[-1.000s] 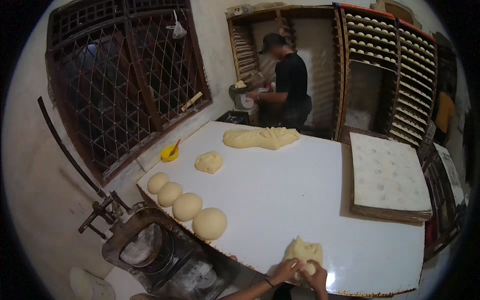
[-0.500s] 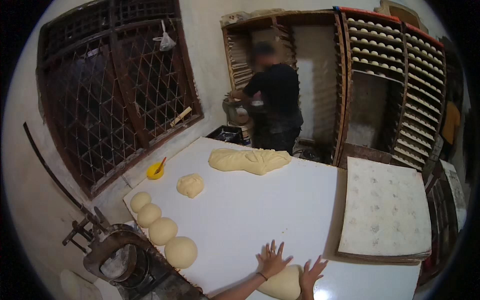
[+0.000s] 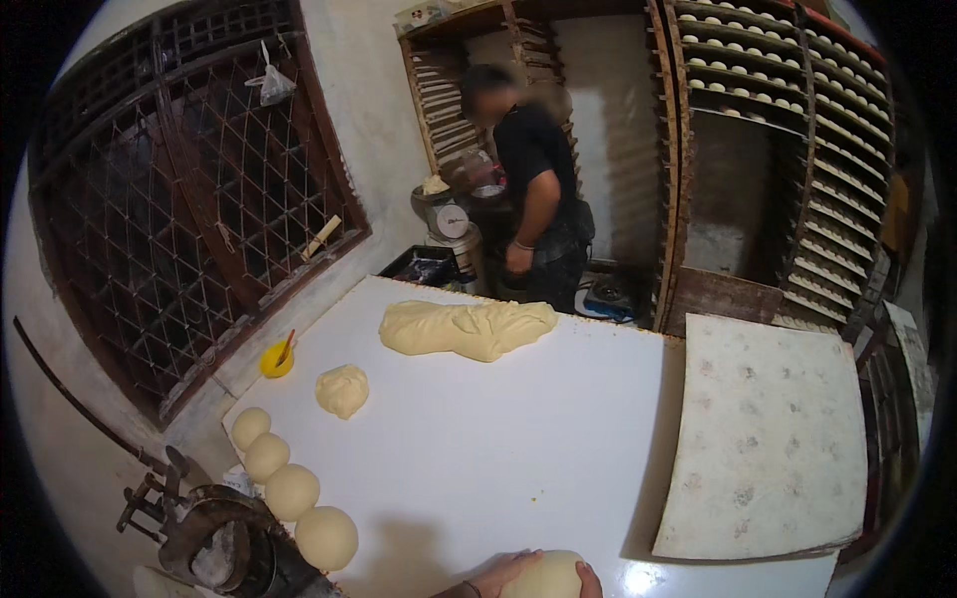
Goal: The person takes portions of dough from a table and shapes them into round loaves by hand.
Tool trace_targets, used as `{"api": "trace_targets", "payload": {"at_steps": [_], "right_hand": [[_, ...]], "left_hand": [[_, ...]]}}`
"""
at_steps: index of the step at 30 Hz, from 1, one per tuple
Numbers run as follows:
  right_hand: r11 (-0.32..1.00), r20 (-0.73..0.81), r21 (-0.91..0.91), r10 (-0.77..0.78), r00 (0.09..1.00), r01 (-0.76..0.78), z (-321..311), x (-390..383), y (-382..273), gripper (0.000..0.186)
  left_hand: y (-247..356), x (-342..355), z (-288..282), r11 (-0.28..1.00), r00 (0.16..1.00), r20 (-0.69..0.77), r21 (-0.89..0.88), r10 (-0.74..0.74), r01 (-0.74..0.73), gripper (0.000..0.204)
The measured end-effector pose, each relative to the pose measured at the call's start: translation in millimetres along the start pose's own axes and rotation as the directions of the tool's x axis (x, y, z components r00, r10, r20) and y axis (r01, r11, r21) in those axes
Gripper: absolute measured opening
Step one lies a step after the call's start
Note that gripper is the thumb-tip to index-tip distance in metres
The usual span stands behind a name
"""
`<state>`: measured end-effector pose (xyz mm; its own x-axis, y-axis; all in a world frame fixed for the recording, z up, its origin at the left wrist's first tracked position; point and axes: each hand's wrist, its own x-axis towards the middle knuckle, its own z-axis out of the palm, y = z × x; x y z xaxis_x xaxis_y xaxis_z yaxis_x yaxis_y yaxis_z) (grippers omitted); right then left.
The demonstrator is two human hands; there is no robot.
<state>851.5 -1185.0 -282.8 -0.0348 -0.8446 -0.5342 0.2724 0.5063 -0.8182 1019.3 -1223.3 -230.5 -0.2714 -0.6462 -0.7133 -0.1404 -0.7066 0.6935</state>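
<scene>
At the lower edge a smooth, pale dough ball (image 3: pixel 543 578) rests on the white table (image 3: pixel 449 448), partly cut off by the picture's edge. My left hand (image 3: pixel 501 575) cups its left side, and my right hand (image 3: pixel 588 581) curves around its right side with the fingers close together. Several rounded dough balls (image 3: pixel 326 538) stand in a row along the table's left edge. Beyond them sits a smaller, rough dough lump (image 3: pixel 342 391). A long, folded mass of dough (image 3: pixel 469 330) lies at the far edge.
A stack of pale, stained boards (image 3: pixel 763 439) covers the table's right side. A dark metal machine (image 3: pixel 224 543) stands at the lower left. A yellow bowl (image 3: pixel 276 360) holds a red-handled tool. Past the table, a person (image 3: pixel 533 179) stands by a scale (image 3: pixel 449 219); racks (image 3: pixel 743 60) hold dough pieces.
My spread fingers have closed in around the dough, which looks rounder and sits lower in view. The other person has turned and lowered an arm, uncovering the scale. The whole view has shifted.
</scene>
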Motion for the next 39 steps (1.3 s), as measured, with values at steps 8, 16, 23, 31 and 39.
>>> {"api": "trace_targets", "payload": {"at_steps": [8, 16, 23, 31, 39], "right_hand": [[0.927, 0.71, 0.162, 0.129, 0.692, -0.339, -38.6, 16.1, -51.8, 0.063], [0.776, 0.448, -0.497, -0.152, 0.881, 0.387, -51.8, 14.2, -71.7, 0.04], [0.595, 0.409, -0.752, 0.083, 0.909, 0.284, 9.4, 26.3, -41.6, 0.056], [0.444, 0.282, -0.861, 0.01, 0.959, 0.249, 7.0, -79.6, -8.7, 0.057], [0.489, 0.448, -0.788, 0.041, 0.893, 0.373, -3.3, -118.0, 24.5, 0.053]], "left_hand": [[-68.2, -35.4, -49.7, 0.966, 0.93, -0.302, -0.084, 0.209, -0.244, 0.055], [-39.4, -29.1, -61.8, 0.815, 0.684, -0.448, 0.246, 0.575, -0.524, 0.04], [31.5, 48.0, 11.9, 0.439, 0.981, 0.193, 0.879, 0.032, -0.187, 0.071], [-42.0, -22.0, 21.1, 0.637, 0.956, 0.294, 0.734, 0.012, -0.234, 0.074], [-129.0, -57.7, 30.1, 0.552, 0.884, 0.074, 0.756, 0.461, -0.351, 0.067]]}}
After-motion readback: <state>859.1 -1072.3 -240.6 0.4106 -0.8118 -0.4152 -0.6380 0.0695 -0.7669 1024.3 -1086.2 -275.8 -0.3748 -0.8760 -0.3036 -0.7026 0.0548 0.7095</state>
